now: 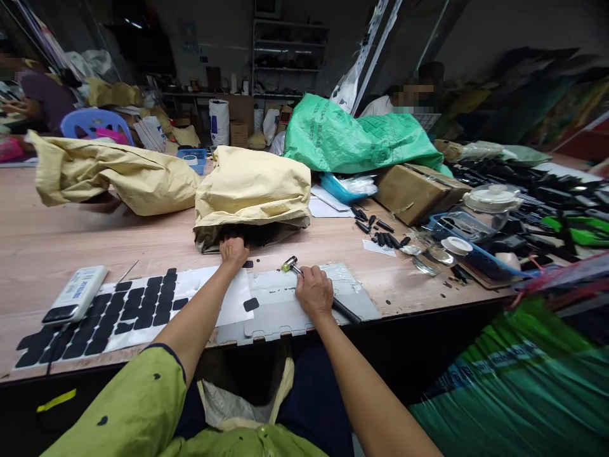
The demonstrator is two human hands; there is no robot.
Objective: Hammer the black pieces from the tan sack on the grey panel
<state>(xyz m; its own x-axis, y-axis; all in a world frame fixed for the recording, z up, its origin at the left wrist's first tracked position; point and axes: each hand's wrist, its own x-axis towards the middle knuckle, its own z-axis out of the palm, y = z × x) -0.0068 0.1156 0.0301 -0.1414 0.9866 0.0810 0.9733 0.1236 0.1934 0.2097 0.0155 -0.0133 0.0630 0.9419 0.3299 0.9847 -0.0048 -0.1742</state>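
While right hand point(314, 292) grips hammer point(320, 289) | left hand point(233, 250) in sack point(252, 190) mouth

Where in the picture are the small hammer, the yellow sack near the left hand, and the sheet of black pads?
small hammer point(288, 264): head view, on its head beyond the right hand.
yellow sack point(252, 190): head view, on its upper side.
sheet of black pads point(143, 304): head view, on the black pads.
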